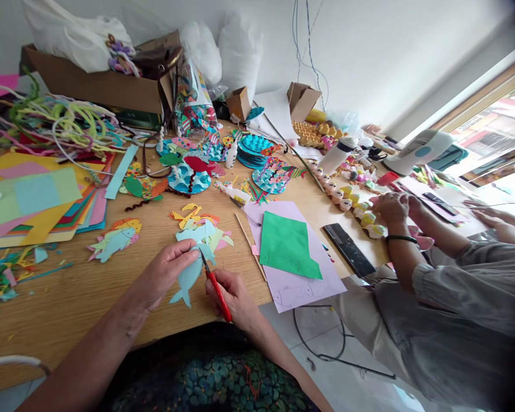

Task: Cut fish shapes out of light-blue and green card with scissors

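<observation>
Between thumb and fingers, my left hand (pixel 177 264) pinches a light blue paper fish (pixel 189 277), its forked tail pointing down toward me. My right hand (pixel 234 294) is closed round the red handles of a pair of scissors (pixel 217 292). The scissor blades point up and away, at the right edge of the blue paper near my left thumb. Just beyond my hands lie pale blue and green paper pieces (pixel 212 232) and orange-yellow scraps (pixel 189 216). To the left rests a small pile of cut paper fish (pixel 117 239).
Right of my hands, a green sheet (pixel 285 243) lies on a lilac sheet (pixel 326 283), beside a thin wooden stick (pixel 246 240). Coloured paper (pixel 38 200) and scraps (pixel 4 277) cover the left side. A co-worker's hands (pixel 392 209) work near a row of small paper shapes at right.
</observation>
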